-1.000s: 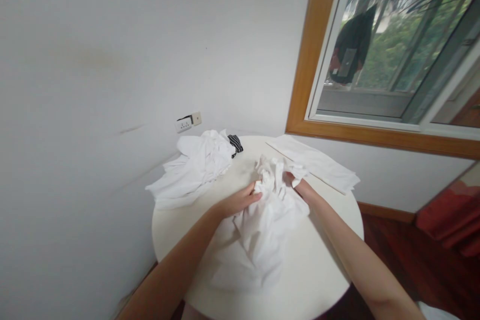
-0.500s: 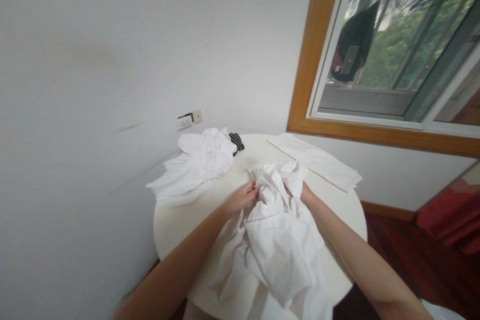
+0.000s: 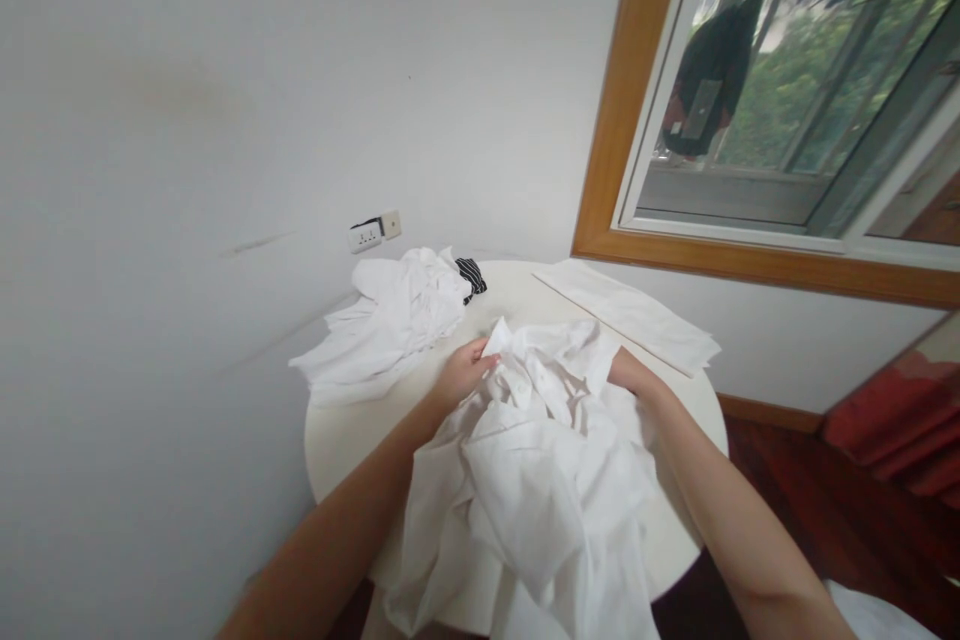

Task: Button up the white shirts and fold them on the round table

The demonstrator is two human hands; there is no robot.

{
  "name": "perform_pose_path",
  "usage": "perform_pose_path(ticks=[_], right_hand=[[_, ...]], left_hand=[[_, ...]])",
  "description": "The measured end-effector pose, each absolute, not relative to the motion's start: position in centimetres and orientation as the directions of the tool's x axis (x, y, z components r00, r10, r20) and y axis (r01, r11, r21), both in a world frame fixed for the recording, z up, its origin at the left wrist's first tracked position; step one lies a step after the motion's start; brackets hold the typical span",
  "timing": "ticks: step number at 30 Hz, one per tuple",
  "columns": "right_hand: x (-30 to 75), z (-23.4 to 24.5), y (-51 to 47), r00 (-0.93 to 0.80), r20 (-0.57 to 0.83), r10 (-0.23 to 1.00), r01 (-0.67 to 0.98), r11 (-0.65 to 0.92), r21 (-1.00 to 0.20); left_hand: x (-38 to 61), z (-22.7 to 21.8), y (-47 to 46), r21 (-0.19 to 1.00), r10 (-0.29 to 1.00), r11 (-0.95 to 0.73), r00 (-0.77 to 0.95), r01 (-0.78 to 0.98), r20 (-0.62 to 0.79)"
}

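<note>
A crumpled white shirt (image 3: 532, 480) lies bunched over the near half of the round white table (image 3: 352, 445), its lower part hanging past the front edge. With thumb and fingers, my left hand (image 3: 463, 372) pinches the shirt near its collar-like corner. On the other side, my right hand (image 3: 630, 370) is partly covered by the fabric; its fingers are hidden inside or behind the cloth. Small buttons seem to show along the bunched front.
A heap of white clothes (image 3: 397, 315) is at the table's back left, with a black-and-white striped cloth (image 3: 471, 278) beside it. A flat folded white garment (image 3: 626, 310) lies at the back right. The wall holds a socket (image 3: 365, 237); a wood-framed window (image 3: 600, 210) is at right.
My hands have moved apart, spreading the upper part of the shirt wider. The left hand shifted left and slightly away from me, the right hand to the right.
</note>
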State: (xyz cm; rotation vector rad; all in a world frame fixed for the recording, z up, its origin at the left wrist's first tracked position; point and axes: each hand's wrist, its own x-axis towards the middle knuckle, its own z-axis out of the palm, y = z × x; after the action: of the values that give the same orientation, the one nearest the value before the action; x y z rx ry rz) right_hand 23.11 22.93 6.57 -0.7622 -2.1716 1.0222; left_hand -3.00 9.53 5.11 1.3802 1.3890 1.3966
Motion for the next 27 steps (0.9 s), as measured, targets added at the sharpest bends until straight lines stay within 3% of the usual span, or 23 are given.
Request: perform_pose_path(ticks=[2, 4, 8, 11, 14, 16, 21, 23, 27], right_hand=[[24.3, 6.9, 23.6, -0.658, 0.284, 0.697, 0.362, 0.624, -0.692], [25.5, 7.3, 24.4, -0.646, 0.25, 0.721, 0.513, 0.653, -0.557], [27.1, 7.6, 25.4, -0.495, 0.23, 0.838, 0.779, 0.545, -0.309], [26.5, 7.3, 25.4, -0.475, 0.244, 0.845, 0.832, 0.522, -0.187], [25.1, 6.8, 24.7, -0.54, 0.254, 0.802, 0.816, 0.573, -0.076], [24.3, 6.4, 24.3, -0.562, 0.3, 0.771, 0.805, 0.593, -0.016], [23.1, 5.9, 23.3, -0.5, 0.456, 0.736, 0.813, 0.581, -0.045], [22.8, 5.8, 22.8, -0.489, 0.461, 0.741, 0.789, 0.601, -0.129], [22.2, 5.8, 21.9, -0.441, 0.456, 0.773, 0.765, 0.589, -0.258]], left_hand=[[-4.0, 5.6, 9.5, 0.883, 0.898, -0.247, -0.248, 0.399, 0.363], [-5.0, 6.2, 9.3, 0.771, 0.791, -0.22, -0.354, 0.597, 0.5], [-6.0, 7.1, 8.8, 0.615, 0.666, -0.1, -0.407, 0.782, 0.625], [-5.0, 6.9, 8.7, 0.608, 0.787, -0.239, -0.216, 0.757, 0.578], [-3.6, 5.9, 9.1, 0.717, 0.909, -0.336, 0.012, 0.61, 0.416], [-3.2, 4.9, 9.7, 0.8, 0.935, -0.289, -0.023, 0.526, 0.353], [-4.5, 2.5, 11.3, 0.888, 0.85, 0.011, -0.472, 0.461, 0.235], [-5.1, 1.9, 11.6, 0.811, 0.841, 0.095, -0.482, 0.577, 0.245], [-5.0, 1.3, 11.6, 0.588, 0.892, 0.067, -0.312, 0.806, 0.327]])
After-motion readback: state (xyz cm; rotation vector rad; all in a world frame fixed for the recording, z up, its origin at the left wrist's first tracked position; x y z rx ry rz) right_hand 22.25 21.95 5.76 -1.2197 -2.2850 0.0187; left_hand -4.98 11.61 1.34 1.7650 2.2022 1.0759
